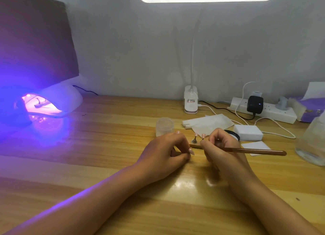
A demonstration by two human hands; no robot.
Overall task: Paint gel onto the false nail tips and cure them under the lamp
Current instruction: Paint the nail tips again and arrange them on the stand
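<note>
1. The curing lamp [66, 97] stands at the far left of the worktop [109, 146]. It is lit and glows violet. A dark holder [40, 103] lies inside its opening; what the holder carries is too small to tell.
2. The left hand [163, 153] rests on the worktop at centre. Its fingers are curled inward, with the thumb tip against them. Whether it pinches anything cannot be determined.
3. A small clear jar [164, 126] stands just behind the left hand.
4. Two pink false nail tips [196, 134] stand upright on small stands between the hands. The right-hand one [203, 135] sits just above the fingertips of the right hand.
5. The right hand [223, 150] is curled around a brown brush [260, 151]. The handle points to the right, nearly level. The working end is not clearly visible.
6. Behind the hands, a clip-on desk lamp [190, 102] is lit, and white wipes [211, 123] lie near its base.
7. A white block [248, 131] lies just beside the right hand.
8. A power strip [274, 112] lies at the rear right.
9. A clear container [312, 139] stands at the right edge.
</note>
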